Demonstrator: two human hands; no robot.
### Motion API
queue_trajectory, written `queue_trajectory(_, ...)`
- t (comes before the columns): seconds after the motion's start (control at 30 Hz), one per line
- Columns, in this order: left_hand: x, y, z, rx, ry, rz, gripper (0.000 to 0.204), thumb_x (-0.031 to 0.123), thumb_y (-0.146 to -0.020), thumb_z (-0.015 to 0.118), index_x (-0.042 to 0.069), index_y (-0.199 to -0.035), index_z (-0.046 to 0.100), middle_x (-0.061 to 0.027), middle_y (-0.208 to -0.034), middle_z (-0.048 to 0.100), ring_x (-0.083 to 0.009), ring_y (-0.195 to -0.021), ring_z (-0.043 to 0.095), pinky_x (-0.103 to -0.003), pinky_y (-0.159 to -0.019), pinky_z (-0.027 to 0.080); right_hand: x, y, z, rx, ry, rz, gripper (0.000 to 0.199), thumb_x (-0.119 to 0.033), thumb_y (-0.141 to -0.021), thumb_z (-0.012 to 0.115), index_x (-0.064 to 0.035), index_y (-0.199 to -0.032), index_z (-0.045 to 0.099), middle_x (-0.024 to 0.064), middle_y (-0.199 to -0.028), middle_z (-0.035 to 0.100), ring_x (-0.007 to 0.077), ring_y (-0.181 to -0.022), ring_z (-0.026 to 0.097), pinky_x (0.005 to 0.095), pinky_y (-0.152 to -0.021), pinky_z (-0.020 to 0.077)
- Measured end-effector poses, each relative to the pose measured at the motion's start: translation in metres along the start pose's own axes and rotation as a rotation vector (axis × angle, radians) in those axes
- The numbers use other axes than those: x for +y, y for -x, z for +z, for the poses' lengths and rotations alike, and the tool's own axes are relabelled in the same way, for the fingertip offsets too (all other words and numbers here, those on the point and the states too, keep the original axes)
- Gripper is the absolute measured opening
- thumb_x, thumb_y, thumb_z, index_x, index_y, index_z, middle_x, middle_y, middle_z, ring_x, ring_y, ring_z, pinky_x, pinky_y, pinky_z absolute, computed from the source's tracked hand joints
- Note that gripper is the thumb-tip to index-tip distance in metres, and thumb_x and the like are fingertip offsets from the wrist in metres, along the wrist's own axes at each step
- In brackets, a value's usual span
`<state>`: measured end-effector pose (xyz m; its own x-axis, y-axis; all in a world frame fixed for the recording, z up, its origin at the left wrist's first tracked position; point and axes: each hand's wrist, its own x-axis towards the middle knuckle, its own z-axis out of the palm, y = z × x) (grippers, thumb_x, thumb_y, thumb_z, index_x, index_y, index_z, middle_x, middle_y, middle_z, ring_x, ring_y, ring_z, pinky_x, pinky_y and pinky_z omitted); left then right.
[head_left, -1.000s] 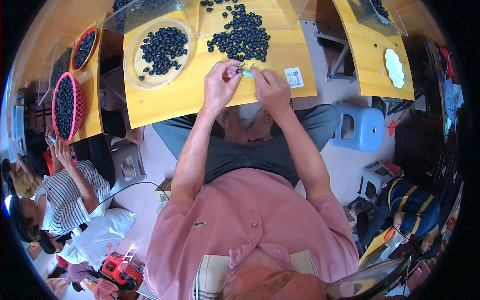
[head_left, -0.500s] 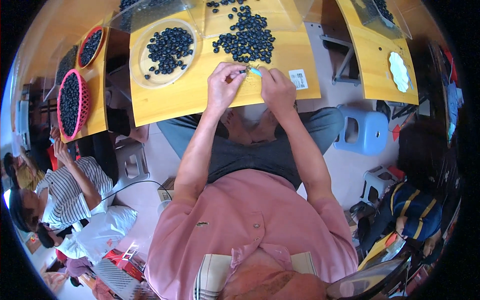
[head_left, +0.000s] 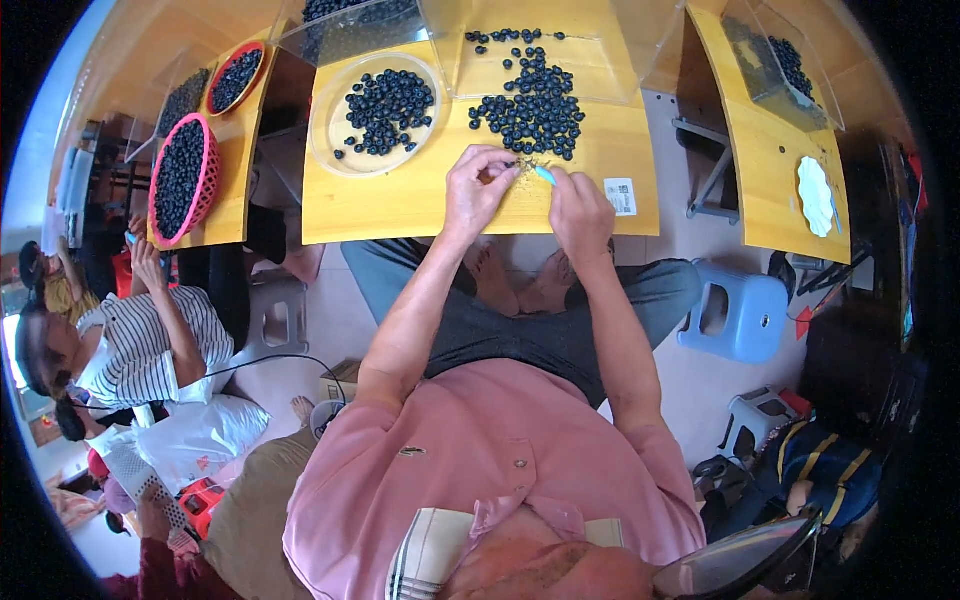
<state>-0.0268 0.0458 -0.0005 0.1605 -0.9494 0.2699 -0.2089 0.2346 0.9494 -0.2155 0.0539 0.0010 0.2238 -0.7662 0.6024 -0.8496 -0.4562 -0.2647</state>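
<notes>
Over the near part of the yellow table my left hand (head_left: 478, 190) is closed in a pinch; a small dark round bead (head_left: 511, 165) shows at its fingertips, partly hidden. My right hand (head_left: 582, 210) is closed around a small tool with a light blue handle (head_left: 546, 175). Its working end points at the left fingertips and is too small to make out. Fine brown crumbs (head_left: 540, 163) lie under and between both hands. Just beyond them spreads a loose pile of shiny black beads (head_left: 528, 125).
A clear round tray (head_left: 322, 140) of black beads stands left of the pile, a white printed card (head_left: 621, 197) at the right. Pink basket (head_left: 211, 175) and red bowl (head_left: 262, 62) sit on the left table, a white scalloped dish (head_left: 816, 195) on the right one. A blue stool (head_left: 737, 312) stands below.
The view has shifted, so the table sits lower and further right. Both hands stay close together over the crumbs. Another person in a dark red sleeve now shows at the lower left.
</notes>
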Motion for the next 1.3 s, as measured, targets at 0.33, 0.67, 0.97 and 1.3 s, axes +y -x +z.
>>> queue_trajectory(0.33, 0.0, -0.001, 0.0, 0.03, -0.091, 0.033, 0.019, -0.003, -0.085, 0.084, 0.001, -0.1, 0.073, -0.003, -0.101, 0.062, -0.0072, -0.078, 0.059, -0.023, -0.07, 0.052, 0.002, -0.001, -0.001, 0.037, -0.041, 0.01, 0.023, -0.008, -0.088, 0.073, -0.0119, -0.11, 0.074, 0.005, -0.081, 0.057, 0.0237, -0.074, 0.064, 0.0389, -0.065, 0.0532)
queue_trajectory(0.67, 0.002, -0.001, 0.0, 0.027, -0.053, 0.057, 0.021, -0.004, -0.087, 0.079, 0.001, -0.107, 0.076, -0.0061, -0.108, 0.068, -0.0093, -0.081, 0.064, -0.024, -0.074, 0.055, 0.0, 0.0, 0.001, 0.021, -0.028, 0.01, 0.026, -0.007, -0.086, 0.074, -0.0124, -0.111, 0.073, 0.0047, -0.081, 0.057, 0.0235, -0.073, 0.064, 0.0387, -0.064, 0.0525)
queue_trajectory(0.97, 0.002, 0.002, -0.001, -0.077, -0.119, -0.06, 0.02, -0.003, -0.091, 0.079, -0.002, -0.11, 0.075, -0.0056, -0.112, 0.067, -0.009, -0.089, 0.066, -0.022, -0.078, 0.055, -0.001, -0.001, 0.0, 0.033, -0.03, -0.03, 0.027, -0.006, -0.085, 0.074, -0.0108, -0.111, 0.073, 0.0038, -0.081, 0.057, 0.0221, -0.073, 0.064, 0.0383, -0.062, 0.0522)
queue_trajectory(1.3, 0.006, -0.001, 0.001, -0.092, -0.097, -0.023, 0.025, -0.003, -0.091, 0.08, -0.003, -0.115, 0.073, -0.0047, -0.106, 0.068, -0.0092, -0.088, 0.066, -0.024, -0.08, 0.057, 0.0, -0.003, 0.001, 0.033, -0.002, -0.082, 0.028, -0.007, -0.083, 0.073, -0.0097, -0.111, 0.072, 0.0031, -0.08, 0.056, 0.0204, -0.074, 0.064, 0.0366, -0.062, 0.053)
